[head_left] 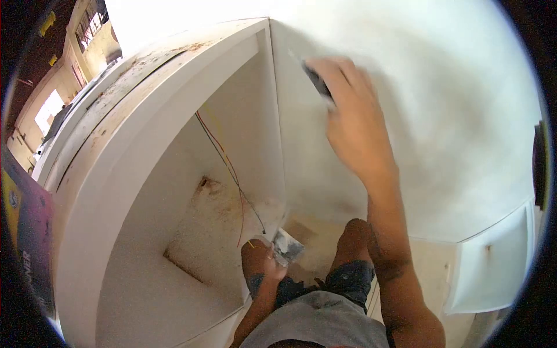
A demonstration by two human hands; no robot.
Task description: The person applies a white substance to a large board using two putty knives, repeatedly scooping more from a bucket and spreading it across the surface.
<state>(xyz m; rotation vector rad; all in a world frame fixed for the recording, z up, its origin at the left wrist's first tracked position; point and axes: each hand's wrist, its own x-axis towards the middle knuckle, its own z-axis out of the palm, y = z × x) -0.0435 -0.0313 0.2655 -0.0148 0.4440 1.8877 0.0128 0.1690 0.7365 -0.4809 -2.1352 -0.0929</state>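
Note:
My right hand (354,110) is raised to the large white panel (464,127), its fingers wrapped round a dark flat scraper (318,81). The scraper lies against or very close to the panel, near its left edge, and the hand is slightly blurred. Low down by my left knee, my left hand (275,265) grips a small grey plate (289,247) with whitish paste-like smears on it. How the left fingers close behind the plate is partly hidden.
On the left stands an open white cabinet (87,214) with a curved front edge. Thin coloured wires (223,153) hang inside it above a brown-stained surface (206,232). A pale recessed tray-like part (493,261) is at right. A purple and yellow printed item (29,232) borders the far left.

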